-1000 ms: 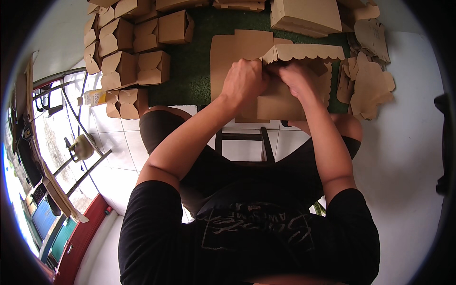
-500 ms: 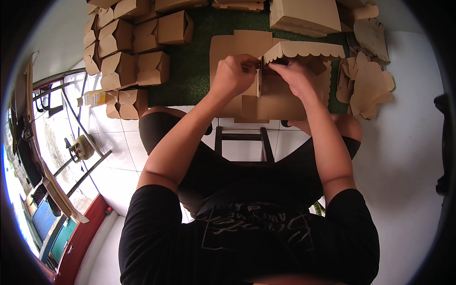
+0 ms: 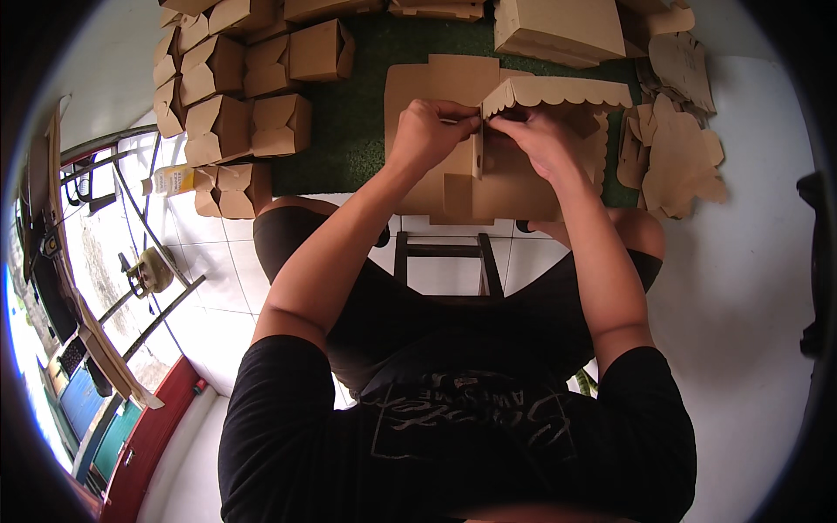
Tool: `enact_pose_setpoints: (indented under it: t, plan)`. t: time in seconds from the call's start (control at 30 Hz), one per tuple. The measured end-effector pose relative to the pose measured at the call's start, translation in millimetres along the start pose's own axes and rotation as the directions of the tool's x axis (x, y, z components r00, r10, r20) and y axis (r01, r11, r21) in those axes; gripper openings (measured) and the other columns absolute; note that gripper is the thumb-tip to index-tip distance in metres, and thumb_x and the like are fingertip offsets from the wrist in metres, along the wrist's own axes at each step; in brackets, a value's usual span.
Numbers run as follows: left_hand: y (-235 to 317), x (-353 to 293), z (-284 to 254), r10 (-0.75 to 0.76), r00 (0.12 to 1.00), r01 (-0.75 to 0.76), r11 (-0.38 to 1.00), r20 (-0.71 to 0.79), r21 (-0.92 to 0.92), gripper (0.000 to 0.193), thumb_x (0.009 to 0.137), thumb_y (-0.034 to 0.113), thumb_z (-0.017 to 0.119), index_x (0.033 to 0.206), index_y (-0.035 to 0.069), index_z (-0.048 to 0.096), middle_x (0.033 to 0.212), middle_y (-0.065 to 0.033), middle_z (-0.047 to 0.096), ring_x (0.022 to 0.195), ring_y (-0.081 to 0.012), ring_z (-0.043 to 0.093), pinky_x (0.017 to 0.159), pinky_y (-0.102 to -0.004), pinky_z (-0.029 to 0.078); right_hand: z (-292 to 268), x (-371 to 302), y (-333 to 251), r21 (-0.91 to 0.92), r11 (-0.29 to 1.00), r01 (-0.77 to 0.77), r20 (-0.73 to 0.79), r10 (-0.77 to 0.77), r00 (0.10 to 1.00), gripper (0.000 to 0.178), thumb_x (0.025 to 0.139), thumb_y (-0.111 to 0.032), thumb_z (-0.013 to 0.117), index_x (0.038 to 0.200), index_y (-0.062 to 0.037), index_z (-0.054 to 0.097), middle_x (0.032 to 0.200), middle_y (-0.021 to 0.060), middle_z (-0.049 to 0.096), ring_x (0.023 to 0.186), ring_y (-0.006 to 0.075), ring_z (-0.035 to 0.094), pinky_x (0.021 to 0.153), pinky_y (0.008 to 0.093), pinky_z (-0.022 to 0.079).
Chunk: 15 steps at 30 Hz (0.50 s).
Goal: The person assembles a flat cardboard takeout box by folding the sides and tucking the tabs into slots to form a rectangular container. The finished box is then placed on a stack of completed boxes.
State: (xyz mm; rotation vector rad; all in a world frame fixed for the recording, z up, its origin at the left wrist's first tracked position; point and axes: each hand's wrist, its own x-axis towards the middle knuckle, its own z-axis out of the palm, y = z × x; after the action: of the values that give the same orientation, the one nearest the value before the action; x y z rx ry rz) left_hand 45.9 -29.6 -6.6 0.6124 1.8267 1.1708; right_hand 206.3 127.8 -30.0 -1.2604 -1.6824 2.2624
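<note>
A brown cardboard box [image 3: 514,199], partly folded, lies on the green turf-like mat [image 3: 340,144] in front of me. Its far edge stands up as a scalloped flap [image 3: 567,91], and a narrow side panel [image 3: 477,157] is raised at the middle. My left hand [image 3: 429,135] pinches the corner where flap and panel meet, from the left side. From the right, my right hand [image 3: 534,138] reaches under the scalloped flap and grips the same corner, with its fingertips partly hidden. The box's left part lies flat.
Several folded cardboard boxes [image 3: 216,126] stand in rows at the left. A larger box stack [image 3: 558,30] sits at the far right, with flat cardboard blanks [image 3: 680,161] piled at the right edge. A dark stool frame [image 3: 445,250] is below the mat's near edge.
My left hand's fingers have closed in slightly at the corner, and my right fingers have shifted a little toward it. The box has hardly moved.
</note>
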Motion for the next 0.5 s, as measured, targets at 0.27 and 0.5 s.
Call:
enact_pose_setpoints:
  t: [0.27,0.5]
  plan:
    - [-5.4,2.7,1.6,-0.061,0.997,0.066,0.988,0.043,-0.139,0.027,0.099,0.011,0.087,0.122,-0.003,0.085,0.107,-0.013,0.086,0.097,-0.0164,0.083,0.086,-0.0283,0.066,2.0,-0.4,-2.2,0.014,1.0,-0.027,-0.007,0.027,1.0,0.039,0.099,-0.009,0.084,0.134,0.0039,0.072,0.126,0.0122,0.076,0.117,0.022,0.075,0.102,0.0326,0.062]
    - [-3.3,1.1,1.9,-0.046,0.998,0.051,0.993,0.044,-0.105,0.026,0.1,0.01,0.085,0.122,-0.004,0.085,0.108,-0.0142,0.086,0.098,-0.0178,0.083,0.086,-0.0286,0.066,0.9,0.3,-2.1,0.027,0.999,-0.025,0.012,0.025,1.0,0.036,0.099,-0.007,0.084,0.13,0.0039,0.072,0.122,0.0126,0.078,0.114,0.0214,0.076,0.101,0.0307,0.062]
